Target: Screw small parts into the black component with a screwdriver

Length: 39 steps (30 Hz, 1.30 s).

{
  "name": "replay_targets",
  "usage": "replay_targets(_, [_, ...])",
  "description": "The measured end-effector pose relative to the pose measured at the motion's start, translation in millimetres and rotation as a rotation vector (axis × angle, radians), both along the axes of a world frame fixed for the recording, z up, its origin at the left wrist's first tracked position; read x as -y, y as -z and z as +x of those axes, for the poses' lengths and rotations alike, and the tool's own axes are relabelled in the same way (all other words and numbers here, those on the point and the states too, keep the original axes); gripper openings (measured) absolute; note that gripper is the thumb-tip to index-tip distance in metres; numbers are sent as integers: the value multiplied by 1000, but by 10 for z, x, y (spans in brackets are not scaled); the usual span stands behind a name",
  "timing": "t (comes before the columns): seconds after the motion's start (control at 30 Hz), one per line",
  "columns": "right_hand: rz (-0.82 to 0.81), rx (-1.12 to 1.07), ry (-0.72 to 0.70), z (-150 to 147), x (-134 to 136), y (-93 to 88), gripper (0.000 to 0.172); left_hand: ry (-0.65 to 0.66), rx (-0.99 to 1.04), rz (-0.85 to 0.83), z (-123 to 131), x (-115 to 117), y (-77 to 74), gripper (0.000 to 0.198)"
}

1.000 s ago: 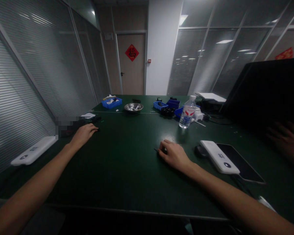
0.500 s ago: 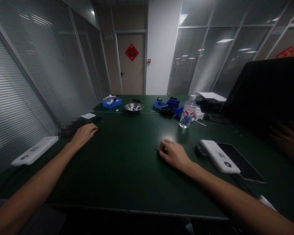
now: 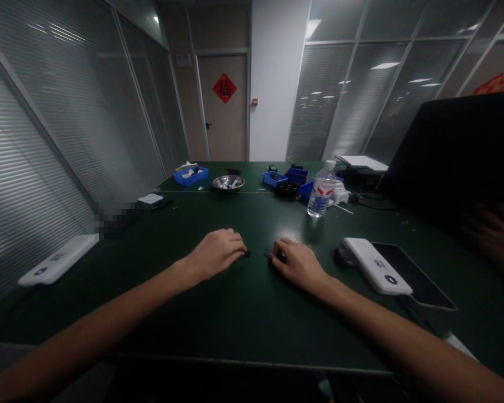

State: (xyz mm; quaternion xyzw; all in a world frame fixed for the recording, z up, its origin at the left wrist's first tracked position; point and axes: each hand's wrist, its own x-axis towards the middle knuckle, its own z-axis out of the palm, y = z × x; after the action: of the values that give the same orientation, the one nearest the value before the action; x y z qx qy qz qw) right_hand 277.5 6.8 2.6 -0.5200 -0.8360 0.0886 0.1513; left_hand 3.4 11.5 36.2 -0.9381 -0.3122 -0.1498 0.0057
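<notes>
Over the middle of the dark green table [image 3: 218, 330], my left hand [image 3: 219, 250] pinches a small black piece [image 3: 247, 254] between thumb and fingertips. Its exact kind is too small to make out. Just to the right, my right hand [image 3: 296, 262] rests on the table with its fingers curled round a thin dark stick-like thing [image 3: 267, 255], whose tip points left toward the black piece. A short gap separates the two. Most of the thin thing is hidden by my fingers.
A water bottle [image 3: 321, 190] stands beyond my right hand. Right of it lie a white power bank [image 3: 377, 267] and a dark phone-like slab [image 3: 415, 277]. Farther back are a metal bowl [image 3: 228, 183] and blue trays [image 3: 191, 176]. Another person's hand [image 3: 498, 235] shows at the far right.
My left hand has moved from the table's left side to the middle, carrying the small black piece close to my right hand. My right hand has stayed in place.
</notes>
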Motion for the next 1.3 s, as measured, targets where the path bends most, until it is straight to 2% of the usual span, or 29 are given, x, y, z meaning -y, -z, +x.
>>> replay_targets(0.1, [9, 4, -1, -8, 17, -14, 14, 38, 73, -79, 247, 92, 167, 18])
replay_targets(0.2, [7, -21, -16, -14, 36, -25, 15, 35, 247, -182, 270, 84, 323, 17])
replay_targets(0.27, [4, -39, -24, -20, 48, -27, 15, 41, 327, -246, 237, 59, 371, 16])
replay_targets(0.4, [2, -77, -45, -45, 72, -24, 13, -16, 417, -352, 197, 24, 367, 15])
replay_targets(0.53, [5, -113, -48, -83, 104, -32, 12, -70, 426, -408, 192, 1, 360, 32])
replay_targets(0.7, [67, -117, -67, -108, 138, -57, 12, -82, 404, -386, 181, -37, 403, 18])
replay_targets(0.87, [127, -104, -46, -106, 145, -69, 13, -128, 400, -385, 170, -43, 413, 18])
replay_targets(1.07, [138, -104, -110, -106, 133, -57, 11, -101, 413, -369, 180, -31, 416, 24])
replay_targets(1.3, [142, -91, -100, -110, 143, -55, 13, -66, 383, -351, 179, -48, 448, 22])
